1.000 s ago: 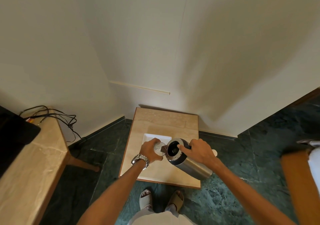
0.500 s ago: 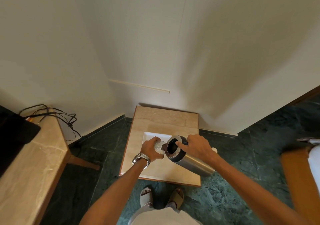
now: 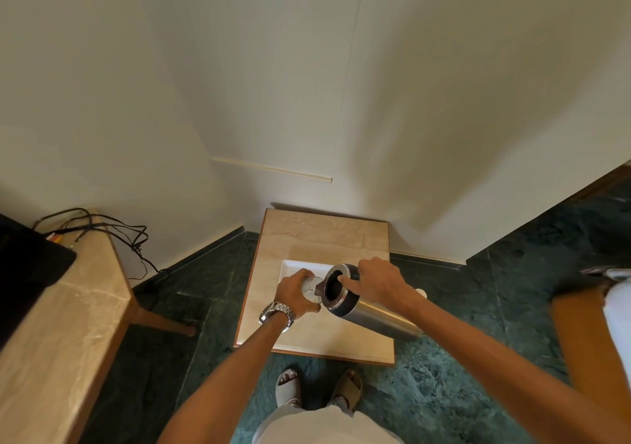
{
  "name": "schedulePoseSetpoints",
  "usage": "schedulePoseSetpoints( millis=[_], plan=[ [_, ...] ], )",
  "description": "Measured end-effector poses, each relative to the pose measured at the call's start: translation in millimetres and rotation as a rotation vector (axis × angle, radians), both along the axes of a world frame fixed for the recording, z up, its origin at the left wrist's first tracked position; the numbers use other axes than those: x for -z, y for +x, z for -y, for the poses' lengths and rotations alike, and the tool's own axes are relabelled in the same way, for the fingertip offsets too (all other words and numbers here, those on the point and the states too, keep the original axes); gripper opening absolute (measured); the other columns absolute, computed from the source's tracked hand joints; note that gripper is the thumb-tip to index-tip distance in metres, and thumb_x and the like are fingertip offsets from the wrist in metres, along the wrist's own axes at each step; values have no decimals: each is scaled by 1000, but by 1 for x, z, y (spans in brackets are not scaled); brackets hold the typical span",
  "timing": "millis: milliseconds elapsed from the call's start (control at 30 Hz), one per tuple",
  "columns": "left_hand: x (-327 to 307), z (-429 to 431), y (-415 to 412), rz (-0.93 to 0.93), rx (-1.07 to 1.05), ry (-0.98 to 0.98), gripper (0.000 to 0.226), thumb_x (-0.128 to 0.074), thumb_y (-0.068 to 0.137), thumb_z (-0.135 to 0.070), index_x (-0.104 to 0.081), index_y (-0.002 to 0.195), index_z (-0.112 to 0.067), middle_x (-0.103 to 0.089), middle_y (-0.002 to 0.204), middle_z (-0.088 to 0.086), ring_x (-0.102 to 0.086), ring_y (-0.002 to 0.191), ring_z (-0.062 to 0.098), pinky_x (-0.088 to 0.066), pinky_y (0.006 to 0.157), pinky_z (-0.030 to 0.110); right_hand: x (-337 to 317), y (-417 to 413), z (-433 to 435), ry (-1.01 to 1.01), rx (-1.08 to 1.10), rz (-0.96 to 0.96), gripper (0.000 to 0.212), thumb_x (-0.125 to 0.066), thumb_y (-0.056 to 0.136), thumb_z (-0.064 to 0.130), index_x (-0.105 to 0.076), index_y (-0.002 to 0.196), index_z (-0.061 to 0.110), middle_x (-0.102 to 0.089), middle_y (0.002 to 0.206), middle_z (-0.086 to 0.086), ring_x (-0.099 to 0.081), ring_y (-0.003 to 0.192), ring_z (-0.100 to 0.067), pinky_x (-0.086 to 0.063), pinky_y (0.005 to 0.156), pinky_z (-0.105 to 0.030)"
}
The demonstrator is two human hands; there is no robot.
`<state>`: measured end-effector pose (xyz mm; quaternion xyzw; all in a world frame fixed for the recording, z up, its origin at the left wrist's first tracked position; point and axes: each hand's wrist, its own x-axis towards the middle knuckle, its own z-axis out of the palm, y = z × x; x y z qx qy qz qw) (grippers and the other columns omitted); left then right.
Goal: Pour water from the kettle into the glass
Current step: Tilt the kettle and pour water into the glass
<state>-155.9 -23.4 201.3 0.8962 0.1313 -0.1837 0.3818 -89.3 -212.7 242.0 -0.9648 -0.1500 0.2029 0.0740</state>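
A steel kettle with a black top ring is tipped over to the left, its spout just above a clear glass. My right hand grips the kettle at its handle near the top. My left hand, with a metal watch on the wrist, is wrapped around the glass and covers most of it. The glass is over a white rectangular tray on a small beige table. Whether water is flowing cannot be made out.
The small table stands against the white wall on a dark green stone floor. A long beige counter with a black device and loose cables runs along the left. A second person's arm is at the right edge. My sandalled feet are below the table.
The kettle has tipped further toward the glass, with its spout closer over the rim. My left hand has stayed around the glass.
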Motion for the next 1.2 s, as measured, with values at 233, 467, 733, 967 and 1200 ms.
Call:
schedulePoseSetpoints(
  millis=[233,467,733,967,1200],
  plan=[
    [1,0,-4,-2,-29,-20,77,-93,62,-26,-57,128,-14,-66,128,6,-62,116,27,-55,100,38,-1,-2,-7,-1,-1,-24,51,-55,93,60,-71,102,12,-76,96,-5,-56,65,-11,-35,52,-16],
    [2,1,-8,-6,-40,-30,76,-93,62,-26,-56,128,-14,-67,128,6,-63,116,28,-54,101,39,-3,-4,-11,-7,7,-47,50,-55,93,59,-70,105,13,-76,98,-6,-59,70,-14,-47,64,-24],
    [2,2,-10,-1,-45,-30,76,-93,61,-26,-57,127,-14,-67,126,6,-63,115,28,-54,100,41,-7,-8,-12,-3,15,-38,49,-55,93,58,-71,106,13,-76,99,-5,-62,72,-15,-48,62,-23],
    [1,2,-11,3,-49,-33,76,-94,61,-26,-57,126,-14,-68,126,6,-63,115,28,-54,100,41,-11,-10,-12,-11,-3,-29,49,-52,94,58,-71,104,14,-76,97,-6,-65,74,-18,-53,67,-27],
    [0,5,-13,6,-55,-33,76,-94,61,-25,-57,126,-15,-68,125,6,-63,114,28,-54,98,38,-14,-13,-14,-26,-23,-18,48,-51,95,57,-72,106,15,-76,97,-5,-61,72,-15,-51,66,-26]
  ],
)
